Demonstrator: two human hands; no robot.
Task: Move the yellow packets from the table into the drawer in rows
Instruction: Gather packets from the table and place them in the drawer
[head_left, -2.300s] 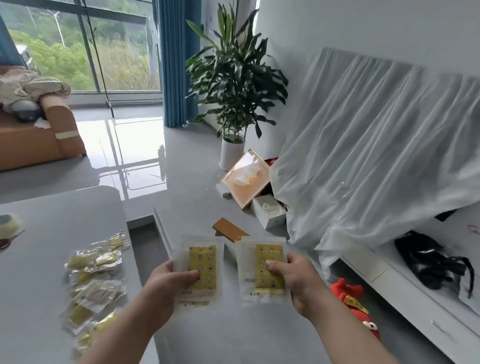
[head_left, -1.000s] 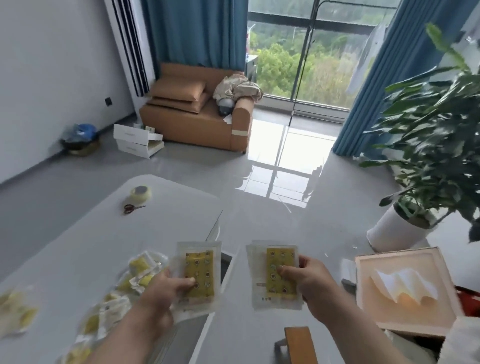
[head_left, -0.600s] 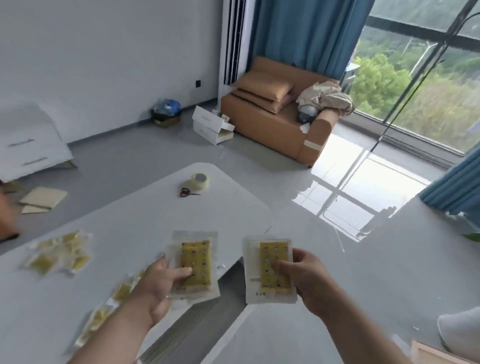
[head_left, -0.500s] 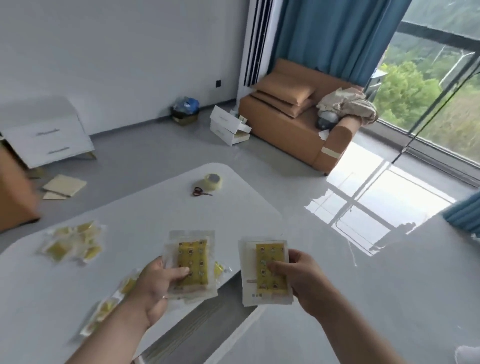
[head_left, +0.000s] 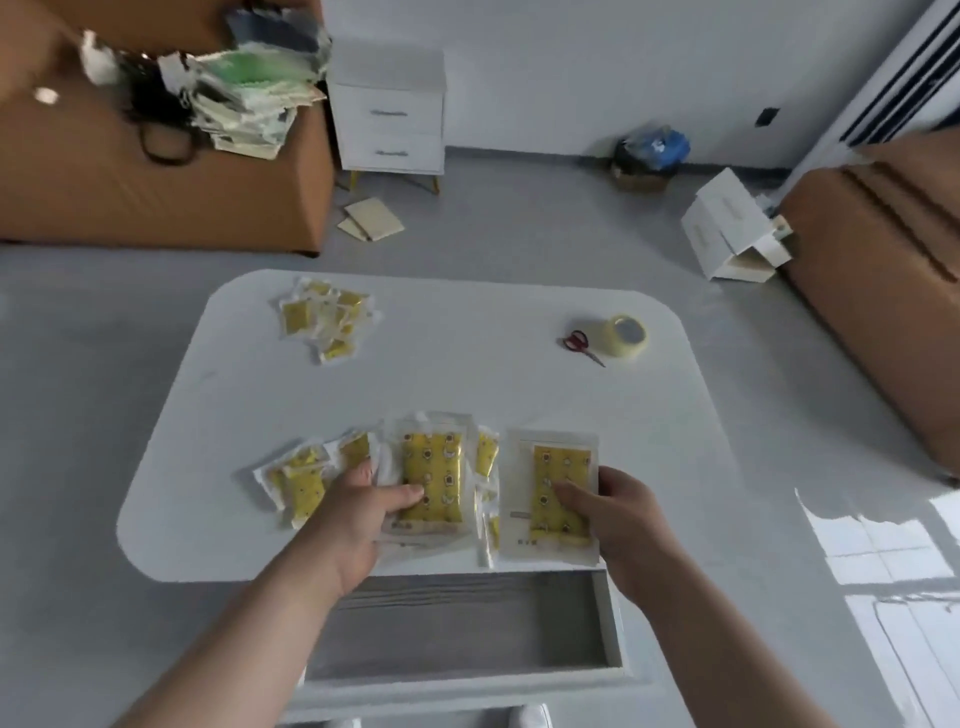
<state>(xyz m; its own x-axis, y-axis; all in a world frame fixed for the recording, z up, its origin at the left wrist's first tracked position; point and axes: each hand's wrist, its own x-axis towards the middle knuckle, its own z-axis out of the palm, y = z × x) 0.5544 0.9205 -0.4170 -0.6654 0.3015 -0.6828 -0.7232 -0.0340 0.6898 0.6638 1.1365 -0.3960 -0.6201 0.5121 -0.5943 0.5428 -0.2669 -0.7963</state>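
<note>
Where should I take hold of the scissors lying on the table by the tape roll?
Probably by the red handles, coming from the left: the scissors lie flat, blades pointing toward the near right, and the tape roll crowds their right side.

On the worktop (head_left: 467, 384), packets (head_left: 327, 322) lie in one heap back left and another by the front edge. Scissors (head_left: 582, 345) sit just left of a tape roll (head_left: 626, 335), back right. The drawer (head_left: 467, 623) stands open in front.
</note>
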